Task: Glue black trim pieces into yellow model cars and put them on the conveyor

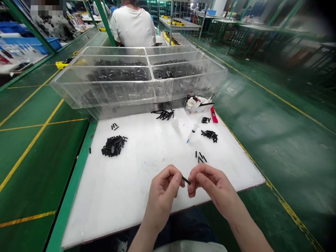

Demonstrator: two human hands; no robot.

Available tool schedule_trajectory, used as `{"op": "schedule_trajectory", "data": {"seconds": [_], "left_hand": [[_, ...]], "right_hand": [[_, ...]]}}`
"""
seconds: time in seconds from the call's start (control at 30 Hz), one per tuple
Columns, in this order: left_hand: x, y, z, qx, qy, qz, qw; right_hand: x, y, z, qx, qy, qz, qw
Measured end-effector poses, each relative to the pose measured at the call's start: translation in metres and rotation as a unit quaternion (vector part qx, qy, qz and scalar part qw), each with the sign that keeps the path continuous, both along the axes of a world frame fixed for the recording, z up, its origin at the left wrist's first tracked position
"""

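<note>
Between my two hands is a short black strip (186, 180), held over the front part of the white tabletop (126, 196). The thumb and fingers of my left hand (166, 187) pinch its left end. My right hand (210, 182) closes on the other end with thumb and fingertips. Just beyond my right hand lie several loose black strips (201, 157). A syringe with a blue tip (193, 133) rests farther back, beside a pile of black pieces (210, 135). On the left sits a larger heap of black strips (114, 146).
Clear plastic bins (105, 91) full of black parts stand along the back edge. A small box (198, 105) with odds and ends and a red tool (214, 114) are at the back right. Thin curved black strips (164, 114) lie at back centre. A person (133, 26) sits beyond.
</note>
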State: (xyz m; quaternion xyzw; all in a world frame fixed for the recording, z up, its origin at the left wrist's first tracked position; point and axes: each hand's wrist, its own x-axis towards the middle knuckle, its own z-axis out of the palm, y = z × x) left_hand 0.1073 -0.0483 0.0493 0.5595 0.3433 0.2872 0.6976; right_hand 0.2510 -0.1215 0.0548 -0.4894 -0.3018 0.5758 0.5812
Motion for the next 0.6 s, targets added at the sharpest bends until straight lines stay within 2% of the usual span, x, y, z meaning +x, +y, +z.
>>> {"op": "schedule_trajectory", "data": {"seconds": [0.3,0.37,0.43,0.5,0.6], "left_hand": [[-0.003,-0.004,0.0,0.048,0.009,-0.001,0.999],[-0.001,-0.003,-0.002,0.052,0.021,-0.007,0.998],[0.003,0.0,-0.008,0.065,0.046,-0.012,0.997],[0.007,0.005,-0.018,0.083,0.083,-0.007,0.993],[0.011,0.011,-0.034,0.093,0.129,0.015,0.987]], "right_hand": [[-0.007,-0.008,0.01,-0.021,-0.11,-0.009,0.994],[-0.004,-0.007,0.009,-0.021,-0.136,0.005,0.99],[0.003,-0.005,0.002,-0.018,-0.195,-0.011,0.981],[0.015,0.0,-0.01,-0.024,-0.309,-0.083,0.947],[0.036,0.005,-0.033,-0.039,-0.502,-0.177,0.846]]}}
